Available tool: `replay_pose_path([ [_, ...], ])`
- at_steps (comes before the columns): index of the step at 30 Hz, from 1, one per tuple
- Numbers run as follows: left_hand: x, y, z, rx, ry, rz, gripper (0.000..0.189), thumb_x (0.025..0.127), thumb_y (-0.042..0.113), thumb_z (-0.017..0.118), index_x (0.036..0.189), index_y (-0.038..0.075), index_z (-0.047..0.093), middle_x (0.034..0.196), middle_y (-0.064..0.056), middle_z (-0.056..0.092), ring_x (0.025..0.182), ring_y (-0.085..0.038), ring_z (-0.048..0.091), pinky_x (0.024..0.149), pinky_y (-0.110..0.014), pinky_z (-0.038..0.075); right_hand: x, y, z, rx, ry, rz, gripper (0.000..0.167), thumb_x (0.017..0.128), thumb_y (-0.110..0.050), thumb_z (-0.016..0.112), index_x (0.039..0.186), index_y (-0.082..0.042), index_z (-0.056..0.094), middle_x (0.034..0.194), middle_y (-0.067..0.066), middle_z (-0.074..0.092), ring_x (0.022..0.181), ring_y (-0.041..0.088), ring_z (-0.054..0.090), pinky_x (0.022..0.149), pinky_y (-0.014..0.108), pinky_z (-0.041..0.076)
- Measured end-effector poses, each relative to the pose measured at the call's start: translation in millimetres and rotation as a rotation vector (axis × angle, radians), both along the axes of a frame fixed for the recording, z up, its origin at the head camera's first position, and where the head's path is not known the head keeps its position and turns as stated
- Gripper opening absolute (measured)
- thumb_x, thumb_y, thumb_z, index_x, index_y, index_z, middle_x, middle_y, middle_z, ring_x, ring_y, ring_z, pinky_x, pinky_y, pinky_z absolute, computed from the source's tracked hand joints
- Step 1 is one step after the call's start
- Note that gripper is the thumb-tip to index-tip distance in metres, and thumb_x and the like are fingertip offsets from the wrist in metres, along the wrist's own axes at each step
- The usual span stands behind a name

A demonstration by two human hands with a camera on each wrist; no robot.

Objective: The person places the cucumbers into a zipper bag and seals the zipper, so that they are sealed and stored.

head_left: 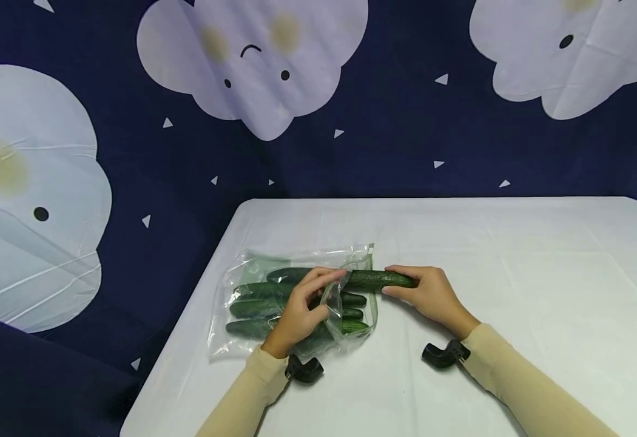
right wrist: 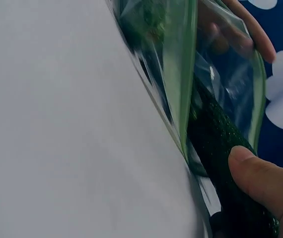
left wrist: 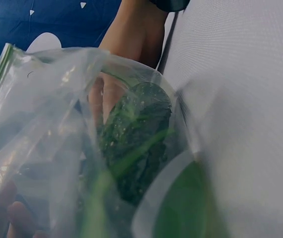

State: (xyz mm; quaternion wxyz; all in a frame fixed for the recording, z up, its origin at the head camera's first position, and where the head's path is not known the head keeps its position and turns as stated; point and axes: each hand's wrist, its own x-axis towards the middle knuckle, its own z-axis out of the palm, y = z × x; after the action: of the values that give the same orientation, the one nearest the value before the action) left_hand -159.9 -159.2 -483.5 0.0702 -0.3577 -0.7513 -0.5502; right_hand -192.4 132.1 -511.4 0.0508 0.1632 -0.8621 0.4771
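A clear zip bag (head_left: 222, 337) with a green-edged mouth lies flat, its opening facing right. Inside it several dark green cucumbers (head_left: 253, 308) lie side by side. My left hand (head_left: 299, 309) pinches the bag's upper layer near the mouth and lifts it. With thumb and fingers, my right hand (head_left: 430, 294) grips the right end of another cucumber (head_left: 375, 279), whose far end is inside the bag along the back of the row. The right wrist view shows this cucumber (right wrist: 221, 139) passing between the green zip strips (right wrist: 181, 84), the thumb (right wrist: 253, 171) pressed on its skin.
A white-covered table (head_left: 515, 273) extends well to the right of the bag. Behind it hangs a dark blue cloth (head_left: 384, 164) with white clouds and small triangles. Black camera mounts (head_left: 304, 370) sit on both wrists, close over the tabletop.
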Motion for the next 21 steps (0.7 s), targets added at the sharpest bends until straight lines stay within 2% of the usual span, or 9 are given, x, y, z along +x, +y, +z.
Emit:
replay_pose_path([
  [8, 0.4, -0.9, -1.0, 0.0, -0.012, -0.001, 0.068, 0.08, -0.014, 0.045, 0.146, 0.001, 0.055, 0.132, -0.017, 0.054, 0.088, -0.025, 0.042, 0.068, -0.044, 0.03, -4.0, -24, -1.1, 0.046, 0.065, 0.023, 0.051, 0.082, -0.045, 0.084, 0.127, -0.021, 0.075, 0.119, 0.004, 0.074, 0.107, 0.022, 0.07, 0.088, 0.044, 0.055],
  [12, 0.7, -0.8, -0.9, 0.004, -0.018, 0.001, 0.068, 0.079, -0.018, 0.045, 0.144, -0.003, 0.055, 0.133, -0.018, 0.054, 0.094, -0.028, 0.044, 0.067, -0.045, 0.029, -3.8, -25, -1.0, 0.075, 0.091, 0.02, 0.052, 0.081, -0.044, 0.084, 0.127, -0.02, 0.075, 0.119, 0.005, 0.074, 0.109, 0.025, 0.069, 0.09, 0.047, 0.054],
  [17, 1.6, 0.7, 1.2, 0.009, -0.026, -0.002, 0.065, 0.078, -0.023, 0.043, 0.141, -0.011, 0.054, 0.131, -0.026, 0.052, 0.095, -0.033, 0.044, 0.067, -0.049, 0.027, -2.6, -21, 0.5, 0.083, 0.067, 0.036, 0.053, 0.081, -0.045, 0.084, 0.128, -0.023, 0.075, 0.124, 0.003, 0.072, 0.116, 0.025, 0.066, 0.097, 0.047, 0.051],
  [21, 2.6, 0.4, 3.1, 0.007, -0.031, 0.001, 0.066, 0.079, -0.02, 0.044, 0.143, -0.006, 0.054, 0.132, -0.021, 0.053, 0.097, -0.029, 0.044, 0.067, -0.047, 0.029, -2.0, -13, 1.8, 0.068, 0.032, 0.079, 0.056, 0.082, -0.047, 0.084, 0.131, -0.023, 0.073, 0.127, 0.001, 0.07, 0.12, 0.025, 0.064, 0.101, 0.048, 0.049],
])
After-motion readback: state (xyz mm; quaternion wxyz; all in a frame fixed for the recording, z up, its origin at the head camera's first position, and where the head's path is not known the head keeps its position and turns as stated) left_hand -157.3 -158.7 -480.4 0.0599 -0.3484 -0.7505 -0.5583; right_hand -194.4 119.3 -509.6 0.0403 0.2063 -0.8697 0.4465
